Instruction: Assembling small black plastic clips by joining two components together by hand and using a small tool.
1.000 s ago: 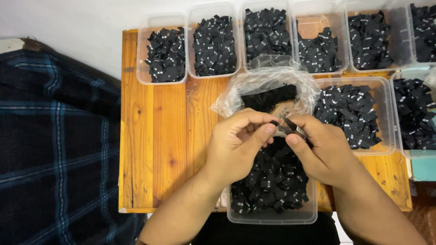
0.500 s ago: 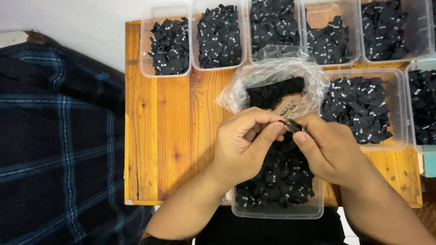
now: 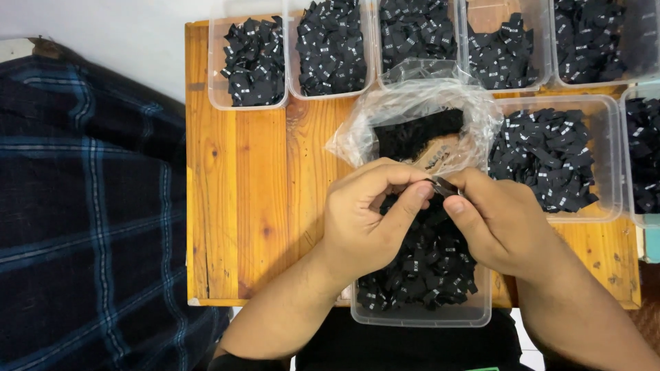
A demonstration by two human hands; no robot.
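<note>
Orange-stained wooden table (image 3: 261,192) carries a row of clear plastic tubs (image 3: 249,62) filled with small black fabric labels; a dark plaid cloth (image 3: 89,206) lies to its left. Both hands meet over the nearest tub (image 3: 419,312) — the left hand (image 3: 368,220) and right hand (image 3: 498,223) pinch one small black label (image 3: 443,185) between thumbs and forefingers, fingers closed on it. Just behind the hands sits a crumpled clear plastic bag (image 3: 419,113) with more black material inside — touching the tub on its right (image 3: 557,158)
</note>
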